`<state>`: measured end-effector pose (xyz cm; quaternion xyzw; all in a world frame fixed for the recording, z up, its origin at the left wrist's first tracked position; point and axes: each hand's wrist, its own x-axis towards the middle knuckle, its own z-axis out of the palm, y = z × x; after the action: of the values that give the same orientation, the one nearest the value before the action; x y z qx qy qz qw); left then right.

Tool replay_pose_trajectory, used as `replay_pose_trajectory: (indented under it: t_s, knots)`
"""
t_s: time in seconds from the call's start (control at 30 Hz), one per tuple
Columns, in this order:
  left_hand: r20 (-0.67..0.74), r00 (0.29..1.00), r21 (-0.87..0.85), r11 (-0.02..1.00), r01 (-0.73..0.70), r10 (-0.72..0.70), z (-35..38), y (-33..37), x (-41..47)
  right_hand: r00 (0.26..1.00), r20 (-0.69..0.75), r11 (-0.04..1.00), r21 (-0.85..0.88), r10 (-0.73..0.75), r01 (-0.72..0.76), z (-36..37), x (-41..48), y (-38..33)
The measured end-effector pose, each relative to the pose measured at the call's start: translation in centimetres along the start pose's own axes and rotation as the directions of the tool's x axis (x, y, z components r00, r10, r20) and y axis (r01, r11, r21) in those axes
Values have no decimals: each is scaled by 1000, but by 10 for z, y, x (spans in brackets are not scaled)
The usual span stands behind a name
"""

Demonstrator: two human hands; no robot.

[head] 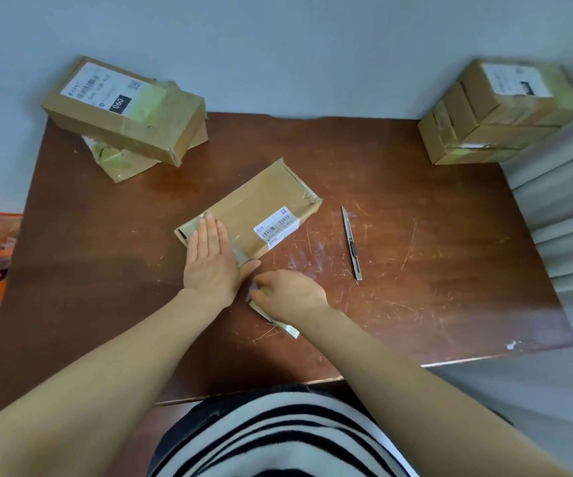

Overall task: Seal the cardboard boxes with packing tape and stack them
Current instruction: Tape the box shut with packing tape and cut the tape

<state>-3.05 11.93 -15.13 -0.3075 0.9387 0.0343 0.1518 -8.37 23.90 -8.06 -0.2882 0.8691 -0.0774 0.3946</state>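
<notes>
Right hand (290, 295) curls over a tape strip (290, 330), mostly hiding it.

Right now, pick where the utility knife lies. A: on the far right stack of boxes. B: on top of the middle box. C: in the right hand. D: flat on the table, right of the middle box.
D: the utility knife lies flat on the table, right of the middle box and apart from it; the right hand pinches a tape strip.
</notes>
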Motion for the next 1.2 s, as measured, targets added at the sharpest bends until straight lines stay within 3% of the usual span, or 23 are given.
replay_pose_trajectory:
  t_s: [0.17, 0.27, 0.37, 0.47, 0.53, 0.57, 0.63, 0.67, 0.73, 0.8, 0.83, 0.9, 1.03, 1.07, 1.13, 1.2]
  knots:
    - [-137, 990, -41, 999, -20, 14, 6, -5, -5, 1000, 9, 1000, 10, -6, 6, 0, 3, 1]
    - [-9, 1000, -14, 1000, -20, 20, 3, -5, -5, 1000, 5, 999, 32, -8, 8, 2, 1, 1]
    - [24, 999, 76, 996, -43, 41, -3, -6, -3, 999, -33, 996, 83, -30, 33, -3, -3, 1]
    - [98, 993, -58, 996, -61, 66, -8, -11, -4, 999, -25, 980, 198, -28, 33, -3, -6, 3]
    - [34, 994, -294, 952, -86, 100, -18, -17, -6, 1000, 6, 938, 345, -29, 25, -3, -8, 8]
    - [-51, 997, -427, 902, -71, 54, -24, -21, -13, 1000, 14, 902, 432, -27, 18, -3, -8, 9]
    - [-150, 972, -628, 777, 47, -180, -31, -27, -29, 1000, 24, 821, 571, -4, -11, -3, -8, 12]
    - [-67, 959, -688, 709, 154, -274, -35, -28, -36, 1000, 25, 792, 610, 12, -25, -2, -7, 14]
    - [333, 899, -714, 547, 437, -284, -40, -27, -47, 999, 25, 761, 648, 21, -32, 0, -5, 15]
    - [690, 714, -644, 348, 681, -118, -44, -24, -56, 999, 33, 754, 656, 21, -37, 1, -4, 14]
    - [769, 639, -613, 254, 748, -28, -44, -21, -60, 999, 36, 746, 665, 18, -37, 1, -3, 13]
    - [795, 603, -606, 46, 794, 68, -38, -11, -62, 999, 38, 708, 706, -14, -17, 2, -4, 11]
    - [770, 637, -579, -395, 713, 21, -30, 14, -55, 994, 69, 648, 762, -82, 1, 4, -5, 11]
    - [775, 632, -559, -454, 694, 13, -30, 17, -53, 996, 42, 674, 738, -75, 20, 2, -3, 18]
    - [772, 636, -557, -502, 661, -20, -31, 22, -51, 986, -168, 779, 620, 15, 94, -6, 7, 41]
    - [787, 614, -547, -521, 655, -55, -33, 26, -53, 911, -376, 857, 513, 169, 53, -20, 21, 74]
